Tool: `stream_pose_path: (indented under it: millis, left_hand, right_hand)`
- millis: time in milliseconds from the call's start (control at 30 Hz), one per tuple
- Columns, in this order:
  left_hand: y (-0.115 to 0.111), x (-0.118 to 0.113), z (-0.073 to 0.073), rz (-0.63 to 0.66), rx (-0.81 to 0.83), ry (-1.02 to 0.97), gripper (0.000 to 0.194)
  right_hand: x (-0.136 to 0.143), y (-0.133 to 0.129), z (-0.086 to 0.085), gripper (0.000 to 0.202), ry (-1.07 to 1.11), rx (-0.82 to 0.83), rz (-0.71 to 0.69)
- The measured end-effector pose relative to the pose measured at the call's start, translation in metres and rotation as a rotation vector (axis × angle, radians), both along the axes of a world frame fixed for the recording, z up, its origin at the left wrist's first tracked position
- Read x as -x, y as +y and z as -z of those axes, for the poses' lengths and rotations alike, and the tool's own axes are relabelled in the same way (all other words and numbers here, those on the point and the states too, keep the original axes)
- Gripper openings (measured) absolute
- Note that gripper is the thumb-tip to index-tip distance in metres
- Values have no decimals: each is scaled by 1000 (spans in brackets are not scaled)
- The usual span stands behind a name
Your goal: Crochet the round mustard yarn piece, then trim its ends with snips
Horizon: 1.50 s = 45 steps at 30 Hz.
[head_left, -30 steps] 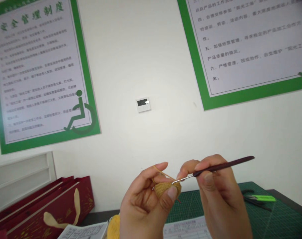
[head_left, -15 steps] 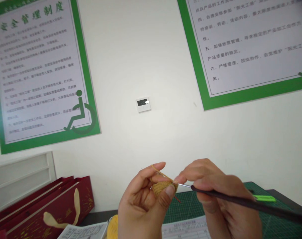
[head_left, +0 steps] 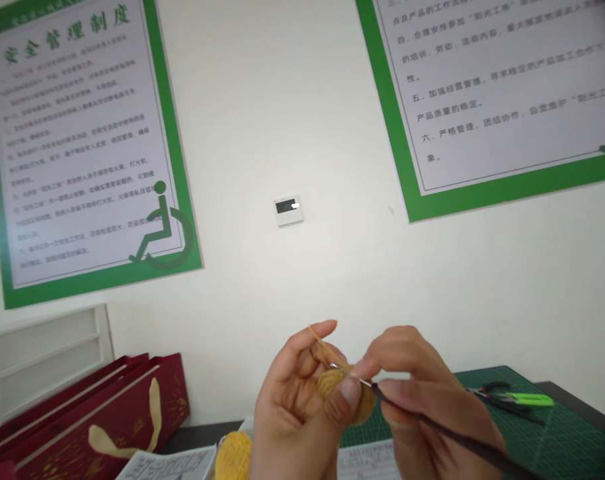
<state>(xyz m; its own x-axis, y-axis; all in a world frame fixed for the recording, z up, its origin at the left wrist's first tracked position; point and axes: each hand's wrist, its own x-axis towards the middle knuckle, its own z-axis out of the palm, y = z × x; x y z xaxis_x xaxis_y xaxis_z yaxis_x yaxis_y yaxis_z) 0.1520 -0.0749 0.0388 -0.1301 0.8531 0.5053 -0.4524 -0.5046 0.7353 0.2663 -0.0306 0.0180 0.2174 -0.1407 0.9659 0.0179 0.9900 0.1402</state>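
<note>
Tan yarn piece (head_left: 366,404) is above green mat (head_left: 577,427), left hand (head_left: 292,417) pinching it under the thumb, right hand (head_left: 432,393) gripping hook (head_left: 450,434); likely light, soft, snag-prone, so best pinched lightly beside the stitches.

"What's the left hand (head_left: 295,413) got there?"
"A tan yarn piece (head_left: 365,405), pinched under its thumb. A strand (head_left: 320,343) runs down from the raised forefinger."
"And the right hand (head_left: 432,400)?"
"Its fingers grip a dark-handled hook (head_left: 452,435), silver tip just past the left thumb."
"The yellow ball (head_left: 234,457)?"
"Below and left of those fingers. Pliers (head_left: 507,399) lie right of the right fingers."
</note>
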Motion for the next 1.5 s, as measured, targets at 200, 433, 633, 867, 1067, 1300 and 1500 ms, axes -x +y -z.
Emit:
stream_pose_path:
  millis: [200,433,633,867,1067,1300,1500]
  left_hand:
    - [-5,3,-4,-18,68,-36,47]
    - [-8,-6,-4,-99,-11,-35,49]
    - [-5,-13,-1,-228,-129,74,50]
    - [-2,2,-3,-123,-81,60,43]
    - [0,0,-2,-95,-95,28,43]
    - [-4,-4,-4,55,3,-26,51]
    - [-5,5,-7,277,182,-54,56]
  right_hand:
    - [6,16,10,26,-26,180,-256]
    - [3,12,7,29,105,-93,413]
    - [0,-4,4,20,130,90,202]
    - [-4,-1,-1,30,79,827,-616]
    - [10,4,-1,26,-58,778,-820]
    - [0,7,5,32,119,-79,366]
    - [13,1,5,8,197,213,-317]
